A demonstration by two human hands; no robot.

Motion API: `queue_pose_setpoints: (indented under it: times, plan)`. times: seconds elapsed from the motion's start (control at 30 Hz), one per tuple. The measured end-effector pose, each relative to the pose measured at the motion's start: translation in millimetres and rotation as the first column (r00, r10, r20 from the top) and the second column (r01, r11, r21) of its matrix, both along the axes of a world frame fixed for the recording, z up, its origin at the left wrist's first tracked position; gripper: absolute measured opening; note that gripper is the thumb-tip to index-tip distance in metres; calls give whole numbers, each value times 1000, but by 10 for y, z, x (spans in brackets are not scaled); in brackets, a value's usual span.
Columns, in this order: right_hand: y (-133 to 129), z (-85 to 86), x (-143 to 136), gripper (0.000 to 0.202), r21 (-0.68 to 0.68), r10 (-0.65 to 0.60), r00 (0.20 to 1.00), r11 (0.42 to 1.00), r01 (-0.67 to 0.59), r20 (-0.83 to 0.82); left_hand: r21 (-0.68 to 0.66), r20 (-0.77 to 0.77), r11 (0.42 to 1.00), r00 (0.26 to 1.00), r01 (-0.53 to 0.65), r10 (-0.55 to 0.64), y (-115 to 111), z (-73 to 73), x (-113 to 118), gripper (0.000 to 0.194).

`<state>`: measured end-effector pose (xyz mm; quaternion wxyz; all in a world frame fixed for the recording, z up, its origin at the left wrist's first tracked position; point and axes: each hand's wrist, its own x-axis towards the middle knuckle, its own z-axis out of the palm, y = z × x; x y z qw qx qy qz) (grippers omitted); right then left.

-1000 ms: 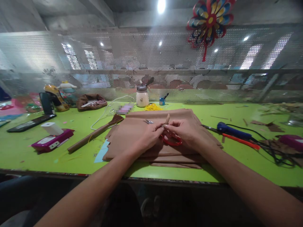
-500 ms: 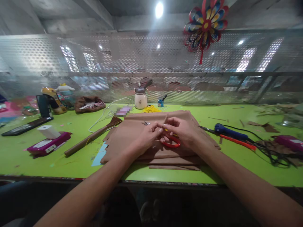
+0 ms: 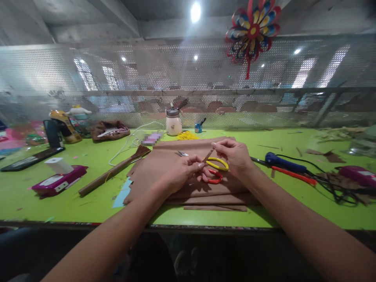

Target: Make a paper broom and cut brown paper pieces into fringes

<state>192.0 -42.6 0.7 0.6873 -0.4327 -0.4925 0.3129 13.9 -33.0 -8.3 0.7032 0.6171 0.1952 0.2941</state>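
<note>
Between my two hands stretches a short narrow brown strip (image 3: 208,157), tilted up to the right. My left hand (image 3: 189,168) is closed, with thumb and forefinger pinching its lower end. My right hand (image 3: 233,154) pinches the upper end between thumb and fingertips. Scissors with one yellow and one red handle loop (image 3: 217,163) pass beneath my left hand, their blade tips showing on its far side. Lower fingers of that hand touch the red loop; whether they grip it I cannot tell. Under both hands lies a stack of brown sheets (image 3: 160,168).
Left of the stack lie a brown bristled stick (image 3: 105,177) and a purple power strip (image 3: 60,180). A blue-handled corded tool (image 3: 284,162) rests on the right beside a red-orange strip (image 3: 295,175). A white jar (image 3: 174,124), blue bottle (image 3: 198,128) and yellow strands (image 3: 187,135) stand behind.
My right hand has moved up and right, away from my left, so the strip now shows between them. The yellow scissor loop has come into clear view.
</note>
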Motion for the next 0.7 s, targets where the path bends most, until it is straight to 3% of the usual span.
queue_pose_setpoints:
  times: [0.13,0.23,0.37,0.43,0.53,0.7]
  plan:
    - [58,49,137,22,48,-71,987,996,78,-146,-8,-28,1000,1000,-9,9,5,7,5,19]
    - [30,46,95,30,-4,43,976,999,-45,-215,25,17,997,998,-68,68,22,17,18,18]
    - [-145,63,-139,36,-182,352,930,913,-366,-103,46,51,991,991,-125,123,44,16,35,18]
    - [-242,83,-232,32,-246,395,919,890,-383,-4,50,35,989,990,-139,137,51,9,36,20]
    - [-290,63,-260,27,-254,346,936,913,-320,67,14,-9,990,990,-138,139,60,-4,29,22]
    - [-161,-85,-192,27,-210,409,912,890,-404,-21,-33,-24,991,991,-130,129,44,-9,32,21]
